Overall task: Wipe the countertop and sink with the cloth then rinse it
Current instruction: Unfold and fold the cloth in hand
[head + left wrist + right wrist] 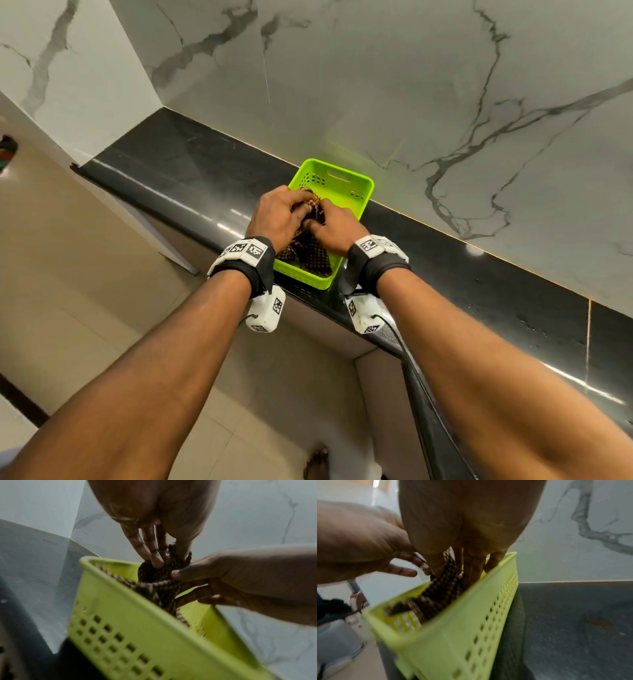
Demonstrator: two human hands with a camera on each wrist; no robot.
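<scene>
A brown checked cloth (306,255) lies bunched in a lime-green perforated basket (356,185) standing on the black countertop (171,161). Both hands are over the basket. My left hand (301,205) pinches the cloth's upper fold between thumb and fingers. My right hand (317,222) grips the same bunch from the other side. In the left wrist view the left hand (171,559) holds the cloth (154,580) above the basket (137,628). In the right wrist view the right hand (453,576) has its fingers down in the basket (462,628) around the cloth (440,591). No sink is in view.
A white marble wall (411,85) rises right behind the basket. The countertop runs from the far left corner to the near right, its front edge by my wrists. Beige floor tiles (85,291) and a bare foot (317,462) lie below.
</scene>
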